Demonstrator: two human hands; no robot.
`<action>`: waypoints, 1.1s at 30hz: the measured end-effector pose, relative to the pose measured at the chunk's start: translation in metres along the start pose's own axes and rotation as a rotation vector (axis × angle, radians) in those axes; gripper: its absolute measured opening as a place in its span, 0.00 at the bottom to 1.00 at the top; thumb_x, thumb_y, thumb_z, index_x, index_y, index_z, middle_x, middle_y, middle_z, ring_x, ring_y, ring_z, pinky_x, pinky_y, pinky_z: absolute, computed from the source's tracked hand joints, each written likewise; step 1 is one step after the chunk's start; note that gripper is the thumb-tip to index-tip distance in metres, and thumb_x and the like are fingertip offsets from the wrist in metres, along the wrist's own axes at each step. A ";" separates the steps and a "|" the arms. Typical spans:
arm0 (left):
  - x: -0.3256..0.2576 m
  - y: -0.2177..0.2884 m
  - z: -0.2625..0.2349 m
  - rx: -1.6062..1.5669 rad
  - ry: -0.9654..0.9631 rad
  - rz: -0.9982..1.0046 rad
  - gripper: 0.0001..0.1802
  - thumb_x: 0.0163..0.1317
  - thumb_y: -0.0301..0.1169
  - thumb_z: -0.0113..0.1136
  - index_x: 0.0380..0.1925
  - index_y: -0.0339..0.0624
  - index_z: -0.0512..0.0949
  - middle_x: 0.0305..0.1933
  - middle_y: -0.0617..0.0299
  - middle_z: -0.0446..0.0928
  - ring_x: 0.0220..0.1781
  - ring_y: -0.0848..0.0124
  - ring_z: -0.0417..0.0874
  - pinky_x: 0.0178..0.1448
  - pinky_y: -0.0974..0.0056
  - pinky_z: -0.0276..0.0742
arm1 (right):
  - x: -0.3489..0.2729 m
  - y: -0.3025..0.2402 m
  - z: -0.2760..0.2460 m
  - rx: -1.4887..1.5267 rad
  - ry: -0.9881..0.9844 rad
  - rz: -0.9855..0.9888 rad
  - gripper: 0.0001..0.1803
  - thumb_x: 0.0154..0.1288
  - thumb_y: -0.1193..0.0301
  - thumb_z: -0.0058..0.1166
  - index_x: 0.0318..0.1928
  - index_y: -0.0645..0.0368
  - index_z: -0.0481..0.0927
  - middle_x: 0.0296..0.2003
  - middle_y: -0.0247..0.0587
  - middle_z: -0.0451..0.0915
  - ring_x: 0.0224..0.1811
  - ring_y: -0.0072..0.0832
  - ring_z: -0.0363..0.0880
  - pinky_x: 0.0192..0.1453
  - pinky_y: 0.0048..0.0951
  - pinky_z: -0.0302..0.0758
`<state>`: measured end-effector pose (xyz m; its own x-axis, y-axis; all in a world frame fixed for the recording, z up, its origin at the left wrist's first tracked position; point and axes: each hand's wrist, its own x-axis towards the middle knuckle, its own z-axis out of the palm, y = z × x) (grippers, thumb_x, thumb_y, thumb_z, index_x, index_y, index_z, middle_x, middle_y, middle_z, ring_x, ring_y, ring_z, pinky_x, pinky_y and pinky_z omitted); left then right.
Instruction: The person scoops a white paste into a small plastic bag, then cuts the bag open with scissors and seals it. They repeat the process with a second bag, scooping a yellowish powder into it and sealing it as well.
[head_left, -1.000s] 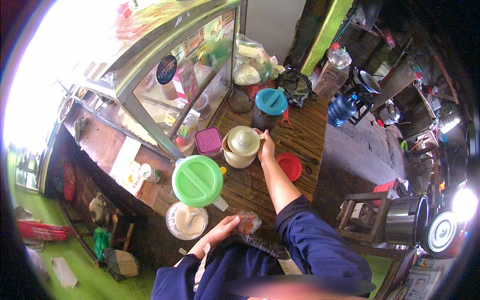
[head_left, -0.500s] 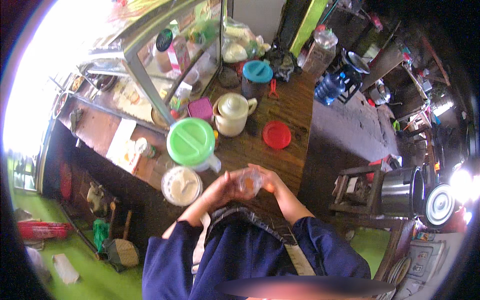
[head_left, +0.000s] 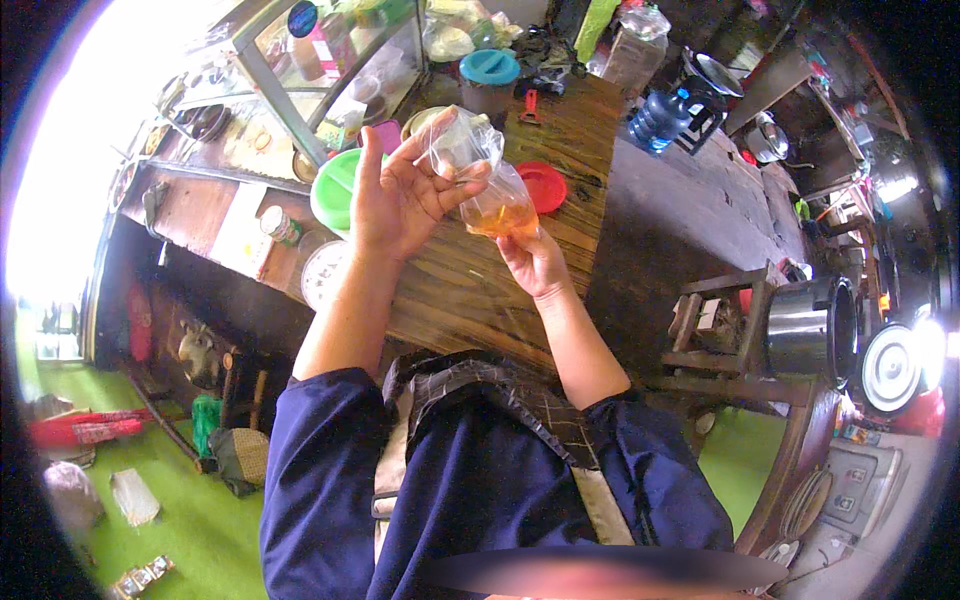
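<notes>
A clear plastic bag (head_left: 503, 214) with some orange liquid in its bottom is held up over the wooden table (head_left: 450, 290). My right hand (head_left: 535, 262) pinches it low down, from beneath the liquid. Palm up and fingers spread, my left hand (head_left: 415, 198) is at the bag's wrinkled upper part; its fingertips lie against or behind the clear plastic. Partly hidden behind the left hand are a green-lidded jug (head_left: 333, 190) and a purple container (head_left: 382, 137). Beyond the bag lies a round red lid (head_left: 543, 187).
A blue-lidded container (head_left: 490, 68) and a red-handled tool (head_left: 530, 107) sit farther back. On the left are a glass display case (head_left: 285, 115), a can (head_left: 280, 225) and a patterned round container (head_left: 322, 272). A large metal pot (head_left: 805, 330) stands right, past the table's edge.
Both hands have moved up and away from my body, carrying the bag higher over the table. They were close together around it; now the left is spread and the right holds the bag's bottom.
</notes>
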<state>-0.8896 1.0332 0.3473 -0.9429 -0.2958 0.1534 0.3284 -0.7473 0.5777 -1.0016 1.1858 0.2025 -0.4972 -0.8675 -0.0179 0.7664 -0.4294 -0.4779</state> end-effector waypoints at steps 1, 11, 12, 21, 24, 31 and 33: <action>0.000 -0.004 0.006 0.003 -0.008 -0.001 0.47 0.58 0.65 0.30 0.62 0.32 0.53 0.43 0.47 0.75 0.49 0.48 0.75 0.55 0.51 0.71 | -0.004 0.001 -0.003 -0.003 0.019 -0.037 0.20 0.59 0.75 0.50 0.52 0.64 0.65 0.42 0.42 0.74 0.39 0.28 0.77 0.40 0.23 0.79; -0.044 -0.062 0.051 0.132 0.021 -0.030 0.44 0.59 0.64 0.26 0.62 0.37 0.55 0.58 0.50 0.66 0.54 0.53 0.72 0.56 0.49 0.67 | -0.084 -0.026 -0.008 -0.214 -0.035 -0.033 0.25 0.60 0.73 0.45 0.58 0.67 0.60 0.51 0.52 0.69 0.51 0.43 0.72 0.46 0.32 0.78; -0.047 -0.065 0.054 0.149 0.033 -0.027 0.44 0.59 0.64 0.25 0.62 0.37 0.55 0.58 0.52 0.66 0.55 0.54 0.71 0.56 0.49 0.67 | -0.091 -0.031 -0.009 0.017 -0.005 0.046 0.26 0.59 0.75 0.43 0.59 0.67 0.58 0.53 0.53 0.66 0.54 0.46 0.69 0.50 0.34 0.77; -0.064 -0.098 0.041 0.131 -0.017 -0.217 0.47 0.56 0.67 0.33 0.64 0.40 0.51 0.62 0.54 0.61 0.60 0.57 0.67 0.59 0.46 0.64 | -0.106 0.009 -0.043 -0.026 -0.059 0.058 0.26 0.60 0.72 0.47 0.59 0.63 0.59 0.54 0.50 0.68 0.55 0.39 0.70 0.57 0.36 0.72; -0.069 -0.099 0.018 0.040 -0.039 -0.277 0.44 0.57 0.63 0.37 0.65 0.43 0.50 0.61 0.53 0.62 0.58 0.57 0.69 0.60 0.48 0.64 | -0.103 0.028 -0.053 0.197 0.063 0.217 0.24 0.60 0.70 0.48 0.57 0.62 0.63 0.51 0.45 0.71 0.50 0.33 0.74 0.53 0.31 0.73; -0.080 -0.080 -0.021 0.091 0.041 -0.266 0.46 0.56 0.66 0.36 0.65 0.43 0.48 0.62 0.53 0.60 0.60 0.57 0.66 0.60 0.47 0.63 | -0.094 0.029 -0.065 0.162 0.134 0.332 0.29 0.55 0.72 0.49 0.58 0.64 0.60 0.52 0.46 0.70 0.51 0.34 0.73 0.55 0.32 0.73; -0.080 -0.071 -0.032 0.067 0.057 -0.282 0.47 0.55 0.66 0.36 0.65 0.44 0.49 0.63 0.53 0.59 0.60 0.57 0.66 0.60 0.47 0.63 | -0.090 0.031 -0.068 0.214 0.108 0.366 0.31 0.54 0.75 0.49 0.59 0.64 0.58 0.52 0.47 0.69 0.52 0.34 0.73 0.57 0.32 0.72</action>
<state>-0.8359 1.0906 0.2687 -0.9910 -0.1165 -0.0653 0.0475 -0.7645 0.6428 -0.9611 1.2683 0.1294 -0.2076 -0.9459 -0.2495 0.9615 -0.1504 -0.2299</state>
